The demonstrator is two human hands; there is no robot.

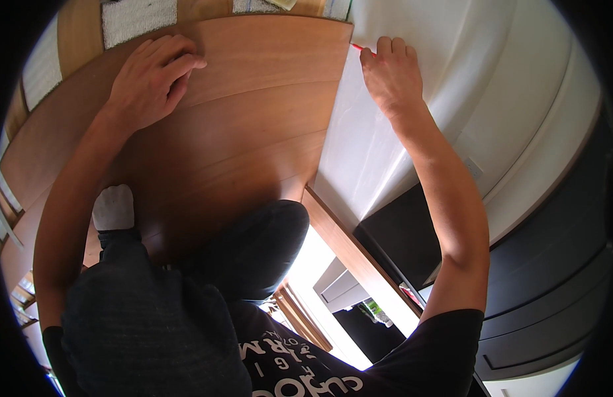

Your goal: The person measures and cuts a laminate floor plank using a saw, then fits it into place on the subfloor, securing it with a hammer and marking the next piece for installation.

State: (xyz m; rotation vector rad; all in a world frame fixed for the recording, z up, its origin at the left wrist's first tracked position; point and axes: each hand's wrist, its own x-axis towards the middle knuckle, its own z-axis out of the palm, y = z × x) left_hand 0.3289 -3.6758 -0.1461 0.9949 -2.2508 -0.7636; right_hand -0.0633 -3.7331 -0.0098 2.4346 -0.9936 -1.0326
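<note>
My right hand [394, 76] is closed around a slim red pencil [364, 49], most of it hidden in my fingers. Its tip points left, close to the far right corner of a brown wood floor plank [273, 49], where the plank's end meets the white wall. Over the far edge of the flooring hovers or rests my left hand [154, 76]; contact is hard to make out. Its fingers are loosely bent, the thumb stands apart, and I see nothing held in it.
Beyond the planks lie wooden joists [79, 40] with white fluffy insulation [138, 23] between them. The white wall [452, 59] runs along the right. Dark panels [551, 291] stand at lower right. My knee and socked foot [113, 206] rest on the flooring.
</note>
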